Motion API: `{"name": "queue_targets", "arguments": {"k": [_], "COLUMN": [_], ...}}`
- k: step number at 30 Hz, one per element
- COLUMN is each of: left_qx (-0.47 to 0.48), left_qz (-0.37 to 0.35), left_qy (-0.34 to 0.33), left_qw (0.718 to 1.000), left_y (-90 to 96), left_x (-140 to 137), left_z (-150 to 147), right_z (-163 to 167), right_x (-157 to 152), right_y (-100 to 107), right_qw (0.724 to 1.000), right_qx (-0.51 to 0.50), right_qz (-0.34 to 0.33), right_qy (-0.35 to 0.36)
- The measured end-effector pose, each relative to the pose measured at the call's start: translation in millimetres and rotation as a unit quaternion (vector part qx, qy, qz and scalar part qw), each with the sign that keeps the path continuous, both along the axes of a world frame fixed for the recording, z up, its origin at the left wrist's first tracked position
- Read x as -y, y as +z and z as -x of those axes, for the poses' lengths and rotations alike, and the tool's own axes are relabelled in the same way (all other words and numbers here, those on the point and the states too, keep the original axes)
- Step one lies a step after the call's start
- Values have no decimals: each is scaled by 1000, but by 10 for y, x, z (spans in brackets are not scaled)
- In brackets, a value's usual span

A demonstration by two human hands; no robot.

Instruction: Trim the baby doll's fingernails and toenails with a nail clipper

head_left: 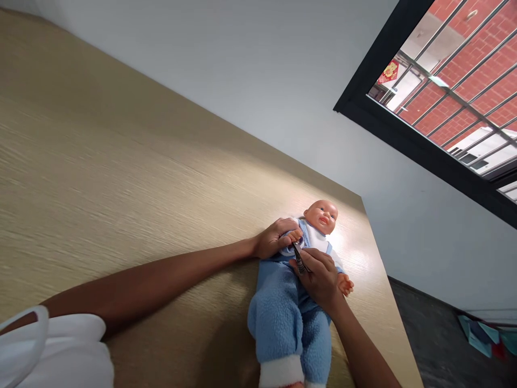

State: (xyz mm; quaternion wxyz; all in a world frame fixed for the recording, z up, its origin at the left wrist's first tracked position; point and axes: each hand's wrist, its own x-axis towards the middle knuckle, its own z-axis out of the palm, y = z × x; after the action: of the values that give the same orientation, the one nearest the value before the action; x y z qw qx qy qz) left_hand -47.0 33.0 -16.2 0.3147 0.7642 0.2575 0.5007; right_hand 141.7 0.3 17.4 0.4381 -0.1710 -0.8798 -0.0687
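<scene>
A baby doll (283, 312) in blue fleece overalls and a white top lies on its back on the wooden table (133, 194), head toward the far corner. My left hand (275, 237) is closed around the doll's forearm, with the doll's small hand (294, 235) showing at its fingers. In my right hand (321, 274) is a metal nail clipper (298, 257), pinched between thumb and fingers. The clipper's tip is at the doll's fingers; whether it touches them I cannot tell. The doll's other hand (345, 284) lies loose beyond my right wrist.
A pale wall (250, 70) runs along the table's far edge. Upper right is a dark-framed window (363, 89) with metal bars. Past the table's right edge lies dark floor (428, 328), with some teal and red items (480, 337) low at the wall.
</scene>
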Motion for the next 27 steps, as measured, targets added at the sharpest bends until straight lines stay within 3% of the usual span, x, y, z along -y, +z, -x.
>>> {"name": "queue_targets", "arguments": {"k": [8,16,27], "left_qx": [1,5,1], "left_qz": [-5,6,1], "left_qy": [-1,-2,-1], "left_qw": [1000,1000,1000], "left_y": [-24,2,-10], "left_x": [-10,-5,1], "left_z": [0,-12,-6], "right_z": [20,-16,-13], "right_x": [27,33,4], "right_y": [85,-84,-43], "right_qw": [998,996,998], "right_qx": [31,-42,-12], "right_qz": [-47,46,50], "right_qy": [18,-69,-22]}}
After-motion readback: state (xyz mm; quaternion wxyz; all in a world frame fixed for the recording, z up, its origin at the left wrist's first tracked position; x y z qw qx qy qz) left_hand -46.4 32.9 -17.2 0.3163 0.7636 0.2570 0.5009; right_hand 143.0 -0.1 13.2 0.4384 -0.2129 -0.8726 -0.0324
